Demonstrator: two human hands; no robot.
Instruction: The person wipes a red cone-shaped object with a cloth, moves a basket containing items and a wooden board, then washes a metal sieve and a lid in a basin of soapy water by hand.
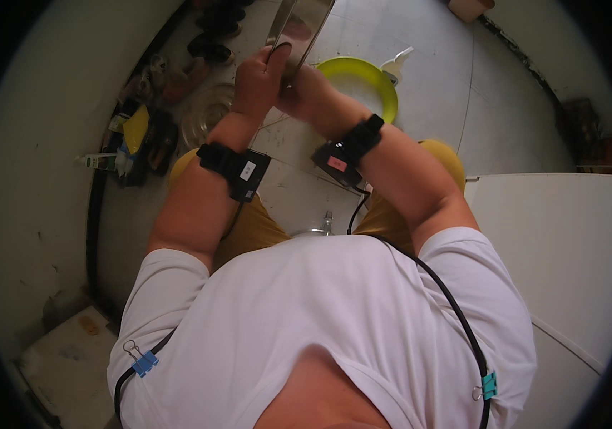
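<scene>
A shiny metal pan (pixel 300 32) is tilted up at the top of the view and runs out past the upper edge, so its full shape is hidden. My left hand (pixel 258 80) grips its near left side, thumb lying along the metal face. At the pan's lower corner, my right hand (pixel 308 96) is curled against the metal, its fingers partly hidden. Just beyond my right hand, a yellow-green plastic basin (pixel 389 99) sits on the floor. A clear round dish or lid (pixel 204 118) lies left of my left hand.
Several shoes (pixel 209 48) line the left wall. Near them are a yellow packet (pixel 135 128) and a white tube (pixel 99 161). A white plastic object (pixel 400 64) touches the basin's far side. A white cabinet (pixel 547 230) stands to the right. Cables run from both wrist devices.
</scene>
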